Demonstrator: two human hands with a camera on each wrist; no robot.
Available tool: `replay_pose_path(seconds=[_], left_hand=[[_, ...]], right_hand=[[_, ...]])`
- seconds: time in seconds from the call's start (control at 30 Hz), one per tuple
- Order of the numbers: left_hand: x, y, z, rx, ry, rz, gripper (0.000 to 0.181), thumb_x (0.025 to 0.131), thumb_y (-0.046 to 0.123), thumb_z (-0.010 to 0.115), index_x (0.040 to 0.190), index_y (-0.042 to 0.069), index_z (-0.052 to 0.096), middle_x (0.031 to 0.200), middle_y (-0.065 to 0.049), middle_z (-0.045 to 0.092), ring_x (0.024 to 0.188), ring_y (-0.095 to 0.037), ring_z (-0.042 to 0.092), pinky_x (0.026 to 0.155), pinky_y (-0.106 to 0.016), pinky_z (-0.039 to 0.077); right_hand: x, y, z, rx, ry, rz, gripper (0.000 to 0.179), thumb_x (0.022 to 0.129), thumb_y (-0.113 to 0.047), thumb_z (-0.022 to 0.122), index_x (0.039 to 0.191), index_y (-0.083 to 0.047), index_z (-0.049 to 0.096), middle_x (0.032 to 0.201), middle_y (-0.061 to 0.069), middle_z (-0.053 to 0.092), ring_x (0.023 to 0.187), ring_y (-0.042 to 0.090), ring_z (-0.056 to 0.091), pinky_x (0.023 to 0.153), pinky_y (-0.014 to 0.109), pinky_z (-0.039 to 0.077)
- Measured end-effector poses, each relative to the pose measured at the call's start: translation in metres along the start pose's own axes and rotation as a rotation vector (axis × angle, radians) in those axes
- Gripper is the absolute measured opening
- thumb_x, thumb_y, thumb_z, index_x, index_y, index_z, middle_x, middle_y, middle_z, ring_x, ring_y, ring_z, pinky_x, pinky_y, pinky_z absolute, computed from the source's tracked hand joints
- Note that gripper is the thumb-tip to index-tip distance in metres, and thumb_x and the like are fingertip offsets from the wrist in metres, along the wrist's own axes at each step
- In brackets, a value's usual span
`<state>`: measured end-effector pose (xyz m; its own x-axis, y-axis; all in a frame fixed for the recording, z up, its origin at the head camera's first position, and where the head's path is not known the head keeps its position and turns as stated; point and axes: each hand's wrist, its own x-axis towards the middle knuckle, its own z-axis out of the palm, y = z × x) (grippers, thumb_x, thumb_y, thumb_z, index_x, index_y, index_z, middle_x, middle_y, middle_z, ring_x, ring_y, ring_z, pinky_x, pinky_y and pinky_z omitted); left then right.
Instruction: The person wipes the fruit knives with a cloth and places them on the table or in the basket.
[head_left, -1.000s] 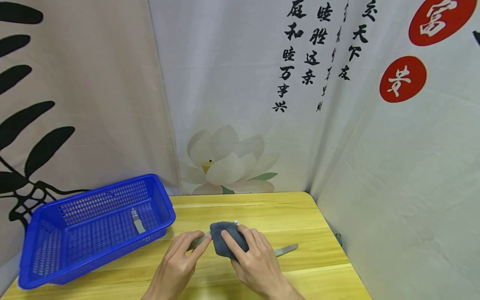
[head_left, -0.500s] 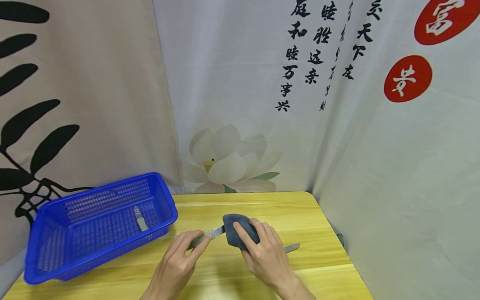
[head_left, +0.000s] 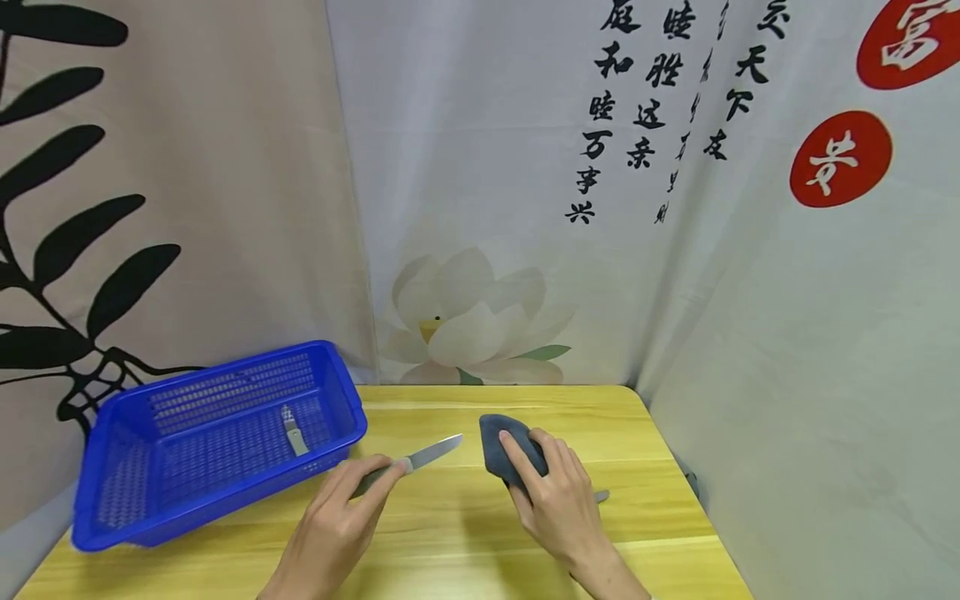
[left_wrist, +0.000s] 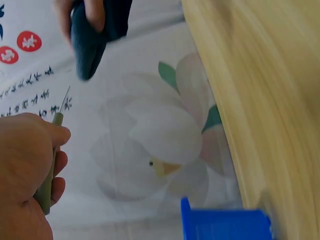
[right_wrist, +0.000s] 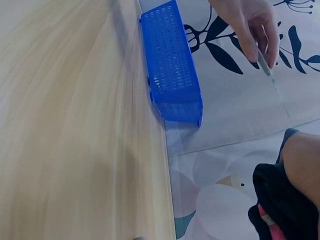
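Note:
My left hand (head_left: 330, 521) grips a table knife (head_left: 437, 451) by its grey-green handle, the blade pointing up and to the right. In the left wrist view the knife handle (left_wrist: 46, 187) lies between thumb and curled fingers. My right hand (head_left: 558, 492) holds a folded dark blue-grey cloth (head_left: 492, 446), just past the knife tip and apart from it. A pinkish-red patch (right_wrist: 275, 231) shows under the cloth in the right wrist view. Behind the right hand, the tip of another knife (head_left: 602, 497) shows on the table, the rest hidden.
A blue plastic basket (head_left: 225, 502) stands on the left of the wooden table (head_left: 442, 542). Inside it lies a fork (head_left: 295, 433) with a pale handle. Printed curtains (head_left: 480, 167) hang behind and beside the table.
The cloth has slid off the knife blade and moved to the right with my right hand. The blade, covered before, is now bare. The head view has turned slightly left.

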<state>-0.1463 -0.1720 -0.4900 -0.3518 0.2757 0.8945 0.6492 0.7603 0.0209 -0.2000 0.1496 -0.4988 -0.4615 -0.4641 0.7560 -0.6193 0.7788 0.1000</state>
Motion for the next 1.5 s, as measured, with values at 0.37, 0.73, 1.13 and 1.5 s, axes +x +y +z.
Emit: replay_pose_path(seconds=[0.37, 0.73, 1.13, 1.5], left_hand=[[0.000, -0.048, -0.030, -0.045, 0.018, -0.187, 0.036, 0.120, 0.025, 0.058, 0.123, 0.000, 0.083, 0.114, -0.017, 0.077, 0.094, -0.030, 0.073, 0.087, -0.009, 0.057], [0.004, -0.093, -0.060, -0.002, -0.141, -0.507, 0.046, 0.088, -0.016, 0.082, 0.131, 0.000, 0.079, 0.119, -0.021, 0.076, 0.092, -0.022, 0.071, 0.072, -0.009, 0.048], [0.015, -0.137, -0.048, -0.077, -0.472, -0.811, 0.041, 0.109, 0.010, 0.072, 0.145, -0.009, 0.067, 0.130, -0.034, 0.072, 0.116, -0.054, 0.072, 0.089, -0.067, 0.060], [0.016, -0.149, -0.032, -0.168, -0.637, -0.930, 0.081, 0.119, 0.042, 0.058, 0.172, -0.011, 0.029, 0.171, -0.044, 0.037, 0.154, -0.066, 0.041, 0.118, -0.082, 0.044]], right_hand=[[-0.017, 0.011, -0.004, 0.007, -0.028, 0.049, 0.087, 0.076, -0.015, 0.098, 0.157, -0.020, 0.068, 0.129, 0.023, 0.070, 0.103, 0.032, 0.070, 0.085, 0.049, 0.066], [-0.030, 0.019, -0.007, 0.000, -0.036, 0.079, 0.081, 0.078, -0.013, 0.092, 0.156, -0.020, 0.069, 0.127, 0.023, 0.070, 0.102, 0.032, 0.071, 0.081, 0.048, 0.066], [-0.043, 0.024, -0.014, -0.004, -0.040, 0.111, 0.076, 0.081, -0.013, 0.085, 0.155, -0.020, 0.070, 0.126, 0.022, 0.070, 0.100, 0.031, 0.070, 0.078, 0.047, 0.065], [-0.059, 0.032, -0.017, -0.022, -0.085, 0.161, 0.073, 0.084, -0.017, 0.086, 0.156, -0.021, 0.070, 0.125, 0.022, 0.070, 0.100, 0.034, 0.072, 0.079, 0.050, 0.066]])
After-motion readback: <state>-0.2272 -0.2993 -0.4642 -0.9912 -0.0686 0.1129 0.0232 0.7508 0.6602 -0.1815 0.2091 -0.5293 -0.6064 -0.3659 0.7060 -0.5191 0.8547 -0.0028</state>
